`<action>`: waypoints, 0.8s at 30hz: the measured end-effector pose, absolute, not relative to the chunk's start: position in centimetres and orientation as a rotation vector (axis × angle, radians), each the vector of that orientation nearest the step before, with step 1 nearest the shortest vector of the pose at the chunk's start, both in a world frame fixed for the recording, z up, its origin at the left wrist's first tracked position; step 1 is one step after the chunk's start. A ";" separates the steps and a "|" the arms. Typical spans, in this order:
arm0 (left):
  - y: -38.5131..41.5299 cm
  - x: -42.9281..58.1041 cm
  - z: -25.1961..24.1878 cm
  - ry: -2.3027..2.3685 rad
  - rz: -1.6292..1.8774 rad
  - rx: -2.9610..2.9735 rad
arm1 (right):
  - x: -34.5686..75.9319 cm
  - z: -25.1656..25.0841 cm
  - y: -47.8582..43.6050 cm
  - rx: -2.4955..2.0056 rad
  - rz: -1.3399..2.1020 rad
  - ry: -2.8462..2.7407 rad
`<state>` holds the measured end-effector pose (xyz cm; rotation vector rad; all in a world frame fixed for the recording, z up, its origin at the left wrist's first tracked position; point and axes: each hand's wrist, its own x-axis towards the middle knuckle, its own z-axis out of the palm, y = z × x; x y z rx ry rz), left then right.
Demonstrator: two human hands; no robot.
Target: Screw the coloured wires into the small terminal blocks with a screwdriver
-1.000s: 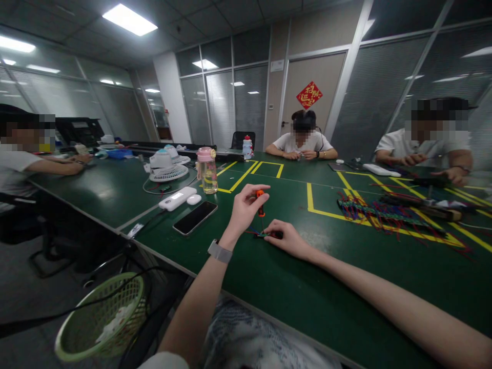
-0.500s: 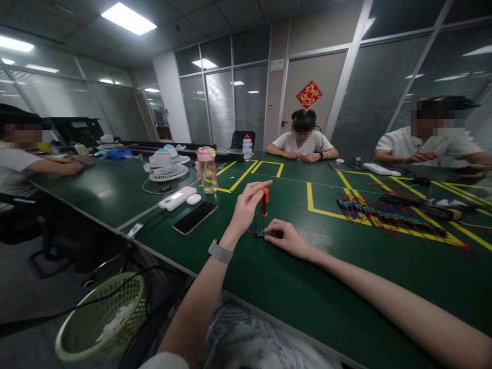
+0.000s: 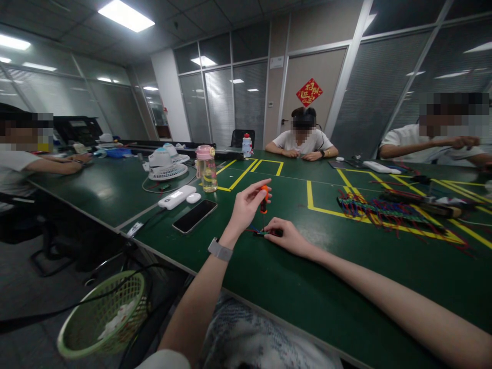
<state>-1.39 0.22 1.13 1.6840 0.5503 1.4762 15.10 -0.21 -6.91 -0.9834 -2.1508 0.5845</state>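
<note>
An orange and black screwdriver (image 3: 264,206) stands upright, its tip down on a small green circuit board (image 3: 261,233). My left hand (image 3: 248,204) is closed round the top of its handle, thumb on the near side and fingertips showing beyond it, the index finger stretched out. With its fingers pinched at the board's right end, my right hand (image 3: 286,236) rests on the green table and holds the board down. Thin red and blue wires (image 3: 251,228) come out of the board's left side. The screw under the tip is too small to make out.
Left of my hands lie a black phone (image 3: 195,216), a white power strip (image 3: 177,197) and a pink-lidded bottle (image 3: 206,168). To the right is a heap of wired boards (image 3: 388,211). A green basket (image 3: 102,312) stands on the floor. Several people sit round the table.
My left fingers have shifted round the screwdriver handle, with fingertips now showing on its far side. My right hand stays on the board. The person at right has raised their hands.
</note>
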 end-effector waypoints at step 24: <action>0.3 -1.5 1.0 0.648 1.570 1.745 | 15.1 -6.9 -0.2 -0.992 0.584 -2.158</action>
